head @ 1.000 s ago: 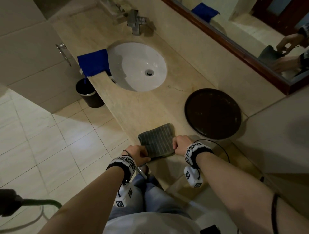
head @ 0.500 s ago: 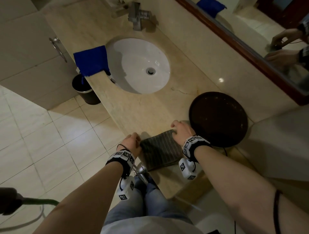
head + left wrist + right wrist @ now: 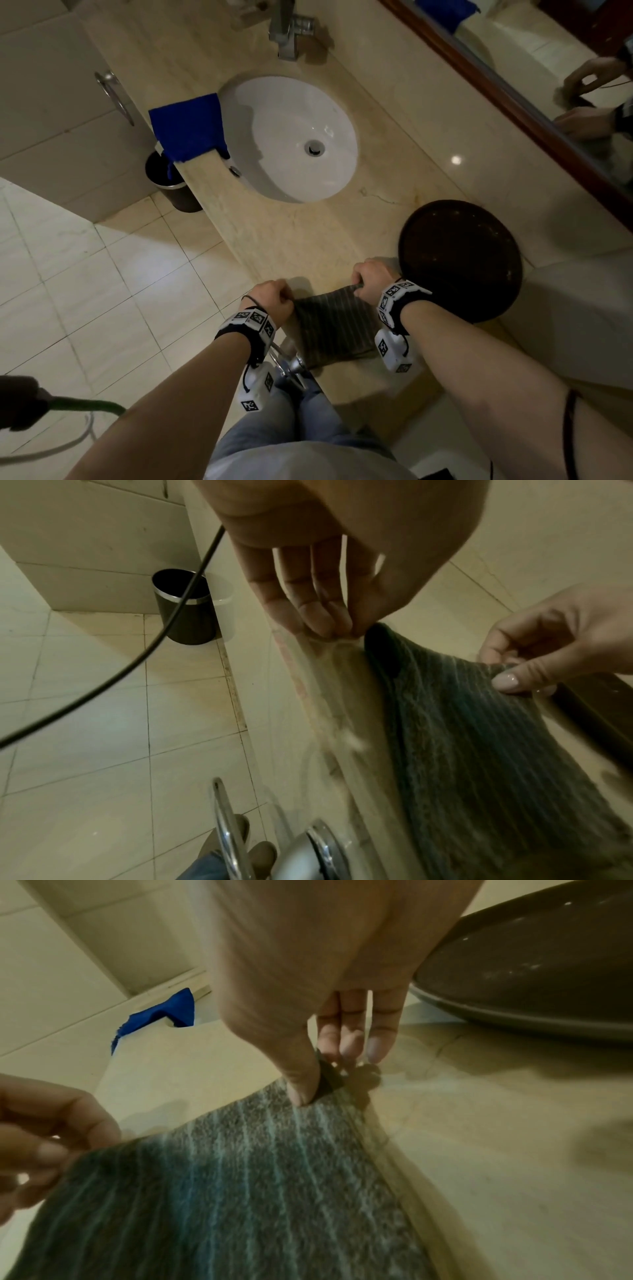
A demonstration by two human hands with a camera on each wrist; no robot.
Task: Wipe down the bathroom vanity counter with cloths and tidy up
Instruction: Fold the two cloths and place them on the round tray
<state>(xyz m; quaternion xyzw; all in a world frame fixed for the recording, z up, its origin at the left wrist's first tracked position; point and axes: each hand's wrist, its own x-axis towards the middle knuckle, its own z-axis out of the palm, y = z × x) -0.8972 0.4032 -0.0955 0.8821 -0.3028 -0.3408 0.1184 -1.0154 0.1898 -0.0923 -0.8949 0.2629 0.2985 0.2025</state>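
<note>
Grey striped cloth point(image 3: 334, 325) lies at the marble desk's point(image 3: 308, 236) near edge, beside the dark round tray point(image 3: 460, 260). Left hand point(image 3: 274, 298) and right hand point(image 3: 371, 279) each pinch a far corner; keeping both corners level and taut should give a flat, square fold.

Your right side blocked: dark round tray point(image 3: 460, 260) just beside right hand point(image 3: 371, 279). Bare counter point(image 3: 308, 233) ahead toward sink point(image 3: 291, 137).

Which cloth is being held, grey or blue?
The grey striped cloth at the counter's near edge: the left hand and right hand each pinch a far corner. The blue cloth lies untouched left of the sink.
</note>
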